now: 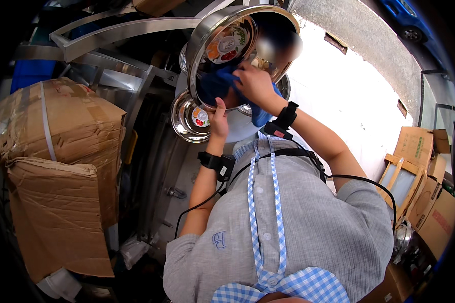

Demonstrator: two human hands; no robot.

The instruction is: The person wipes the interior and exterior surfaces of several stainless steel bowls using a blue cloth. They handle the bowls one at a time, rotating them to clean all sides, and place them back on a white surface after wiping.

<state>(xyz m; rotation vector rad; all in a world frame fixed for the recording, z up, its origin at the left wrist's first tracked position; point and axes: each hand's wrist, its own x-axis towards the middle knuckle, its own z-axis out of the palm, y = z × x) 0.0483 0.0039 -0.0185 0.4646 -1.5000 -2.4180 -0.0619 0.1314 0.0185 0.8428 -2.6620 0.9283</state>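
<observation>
A large shiny steel basin (191,65) is tilted so that its inside faces me. My left hand (218,120) grips its lower rim, with the thumb at the front and the other fingers hidden. Inside the basin, my right hand (256,85) is closed on a blue cloth (215,86) pressed against the wall. One end of the cloth hangs below my right wrist. A round, colourful label (227,44) shows in the basin. Behind and below it, a smaller steel bowl (182,118) with a similar label rests on a pale surface.
On the left stand bulky cardboard boxes (60,126) beside a metal frame (131,38). More boxes (429,202) and a wooden crate (402,184) lie at right. Black cables (359,178) run from my wrist bands. Pale paving (338,96) extends at the far right.
</observation>
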